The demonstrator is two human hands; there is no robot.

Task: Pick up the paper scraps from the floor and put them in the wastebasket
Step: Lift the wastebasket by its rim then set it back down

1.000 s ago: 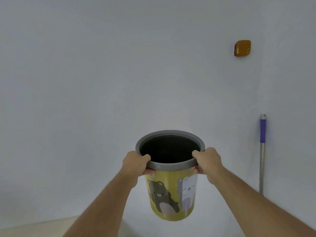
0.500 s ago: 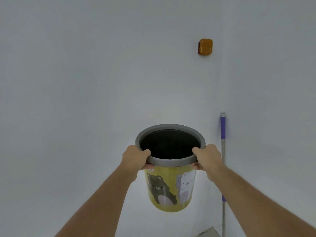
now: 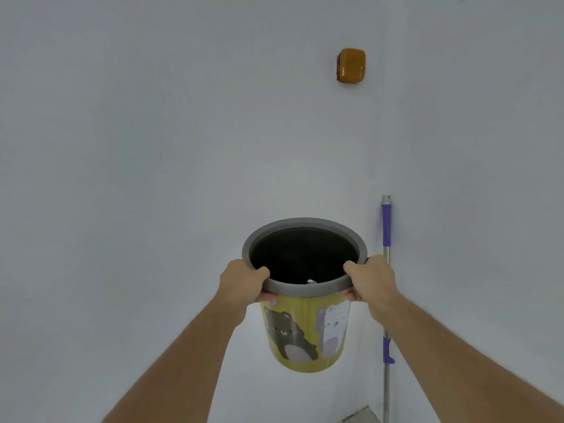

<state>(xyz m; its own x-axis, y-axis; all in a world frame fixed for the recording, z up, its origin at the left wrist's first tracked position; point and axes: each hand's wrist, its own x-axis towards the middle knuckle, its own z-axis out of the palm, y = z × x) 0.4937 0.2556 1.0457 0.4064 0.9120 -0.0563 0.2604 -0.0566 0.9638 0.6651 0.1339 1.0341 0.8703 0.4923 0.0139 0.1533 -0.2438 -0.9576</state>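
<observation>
L hand point(image 3: 242, 280) + R hand point(image 3: 370, 279) both w/ grip clenched on grey rim of wastebasket point(image 3: 305, 337), held up off floor, upright; white scrap point(image 3: 311, 281) inside. Mop handle point(image 3: 386, 227) by wall.

wastebasket point(image 3: 305, 334) aloft, left hand point(image 3: 241, 282) and right hand point(image 3: 370, 280) around its rim

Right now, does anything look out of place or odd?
Yes: the wastebasket is not on the floor. The left hand and right hand hold it in the air by its grey rim. Nothing looks spilled or damaged.
</observation>
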